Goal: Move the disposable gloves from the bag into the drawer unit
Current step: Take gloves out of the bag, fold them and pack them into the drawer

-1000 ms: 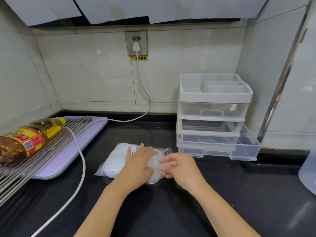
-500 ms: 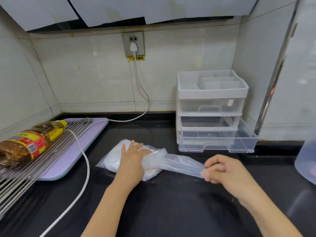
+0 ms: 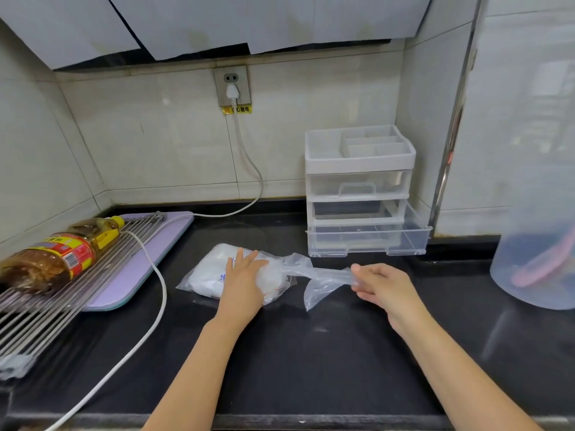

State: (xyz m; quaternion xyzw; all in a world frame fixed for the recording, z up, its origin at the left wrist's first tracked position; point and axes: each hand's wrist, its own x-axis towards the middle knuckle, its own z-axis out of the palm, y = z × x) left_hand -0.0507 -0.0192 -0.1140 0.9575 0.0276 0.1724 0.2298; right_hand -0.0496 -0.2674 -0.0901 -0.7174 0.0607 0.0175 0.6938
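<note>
While the left hand (image 3: 244, 283) lies flat, fingers straight, pinning the bag (image 3: 205, 275), the right hand (image 3: 379, 284) at its three o'clock pinches one glove (image 3: 323, 279) trailing from the bag's mouth; next, probably, pull it free toward the open drawer (image 3: 367, 241) at one o'clock.

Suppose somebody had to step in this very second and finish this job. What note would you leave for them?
Left hand: flat on the bag of gloves, pressing it to the counter.
Right hand: pinches one clear glove, stretched rightward from the bag's mouth.
Drawer unit: by the back wall; its bottom drawer stands open, no gloves visible inside.
Done: drawer open, first glove nearly out.
Left: drop that glove into the drawer, then move the rest.
</note>
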